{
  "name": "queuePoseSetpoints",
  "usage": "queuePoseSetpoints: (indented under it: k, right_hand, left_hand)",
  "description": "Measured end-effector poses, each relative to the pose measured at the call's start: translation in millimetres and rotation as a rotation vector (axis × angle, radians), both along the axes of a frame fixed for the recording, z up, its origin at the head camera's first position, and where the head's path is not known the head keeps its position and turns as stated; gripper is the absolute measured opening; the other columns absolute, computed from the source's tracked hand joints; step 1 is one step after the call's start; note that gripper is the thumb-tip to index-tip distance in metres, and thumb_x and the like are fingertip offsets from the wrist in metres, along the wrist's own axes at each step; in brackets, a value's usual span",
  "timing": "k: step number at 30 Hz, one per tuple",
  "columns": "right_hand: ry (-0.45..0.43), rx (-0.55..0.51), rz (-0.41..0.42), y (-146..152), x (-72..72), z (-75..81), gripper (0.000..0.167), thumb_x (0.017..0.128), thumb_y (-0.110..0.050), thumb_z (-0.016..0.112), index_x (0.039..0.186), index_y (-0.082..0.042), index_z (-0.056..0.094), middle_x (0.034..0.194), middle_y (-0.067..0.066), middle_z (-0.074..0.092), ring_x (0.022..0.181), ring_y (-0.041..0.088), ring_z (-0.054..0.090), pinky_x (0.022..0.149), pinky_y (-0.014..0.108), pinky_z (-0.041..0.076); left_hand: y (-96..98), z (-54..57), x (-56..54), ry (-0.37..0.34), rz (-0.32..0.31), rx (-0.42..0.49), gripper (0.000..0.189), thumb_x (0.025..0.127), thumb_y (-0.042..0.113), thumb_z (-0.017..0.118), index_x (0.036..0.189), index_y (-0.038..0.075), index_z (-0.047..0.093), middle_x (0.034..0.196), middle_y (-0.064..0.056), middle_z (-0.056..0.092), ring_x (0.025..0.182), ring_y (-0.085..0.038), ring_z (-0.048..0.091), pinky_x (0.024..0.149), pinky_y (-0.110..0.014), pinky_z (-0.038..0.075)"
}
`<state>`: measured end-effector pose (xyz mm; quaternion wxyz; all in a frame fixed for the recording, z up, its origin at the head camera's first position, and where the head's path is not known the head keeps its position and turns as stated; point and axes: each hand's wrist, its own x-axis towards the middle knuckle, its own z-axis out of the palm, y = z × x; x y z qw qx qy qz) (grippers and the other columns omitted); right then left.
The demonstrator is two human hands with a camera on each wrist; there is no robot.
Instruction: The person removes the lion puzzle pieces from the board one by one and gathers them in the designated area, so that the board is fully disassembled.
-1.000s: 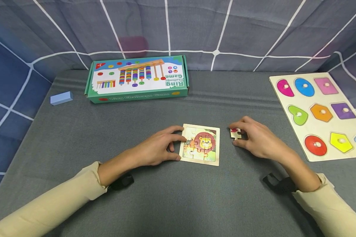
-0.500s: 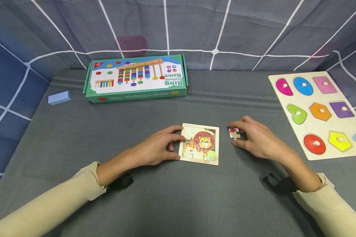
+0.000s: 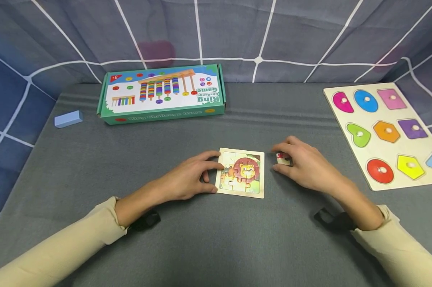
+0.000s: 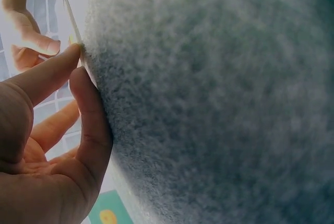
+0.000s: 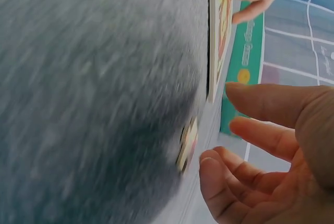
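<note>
A small lion jigsaw puzzle [image 3: 239,173] in a pale wooden frame lies flat on the grey cloth. My left hand [image 3: 187,175] is at its left side, thumb and fingertips touching the frame's edge near the corners. To the right of the puzzle, a loose jigsaw piece [image 3: 283,158] with a red patch shows between the fingers and thumb of my right hand [image 3: 303,163]. In the right wrist view that jigsaw piece [image 5: 188,144] lies on the cloth, with my loosely bent fingers above and apart from it. My right hand partly covers the piece in the head view.
A green Ring Challenge Game box [image 3: 162,93] stands at the back, with a blue block [image 3: 68,119] to its left. On the right lies a wooden knob board [image 3: 370,155] with several coloured shapes. A checked curtain [image 3: 230,36] hangs behind.
My right hand has shifted slightly left over the loose piece, and its lower tab is now hidden behind the thumb. The left hand stays at the puzzle's edge. The head view drifts slightly.
</note>
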<state>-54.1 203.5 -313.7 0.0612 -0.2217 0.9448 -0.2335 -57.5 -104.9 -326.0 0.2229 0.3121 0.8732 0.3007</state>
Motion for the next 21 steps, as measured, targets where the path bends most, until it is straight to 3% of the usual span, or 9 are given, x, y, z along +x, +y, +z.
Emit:
queuePoseSetpoints:
  k: [6,12,21]
  right_hand:
    - [0.024,-0.036,0.055,-23,-3.7,1.9,0.034,0.087,-0.010,0.075,0.120,-0.006,0.069,0.106,0.007,0.057,0.079,0.019,0.052,0.068,0.038,0.040]
    - [-0.009,-0.053,0.128,-47,-8.8,-0.1,0.032,0.087,-0.009,0.073,0.119,-0.006,0.069,0.107,0.009,0.057,0.077,0.018,0.052,0.066,0.036,0.042]
    - [-0.027,0.019,0.202,-71,-14.5,-7.2,0.032,0.088,-0.015,0.076,0.118,-0.005,0.069,0.103,0.008,0.053,0.085,0.021,0.050,0.075,0.038,0.043]
  left_hand:
    - [-1.8,1.3,0.1,-0.011,0.010,-0.002,0.053,0.083,0.016,0.082,0.132,0.009,0.062,0.153,-0.011,0.035,0.075,-0.004,0.053,0.080,-0.033,0.044]
    - [-1.0,0.6,-0.9,-0.016,0.001,0.003,0.053,0.083,0.017,0.082,0.132,0.009,0.062,0.153,-0.012,0.035,0.076,-0.004,0.053,0.078,-0.032,0.044]
    - [0.2,-0.8,-1.2,-0.013,-0.007,0.012,0.054,0.083,0.018,0.082,0.132,0.009,0.062,0.153,-0.012,0.035,0.076,-0.004,0.054,0.075,-0.031,0.045]
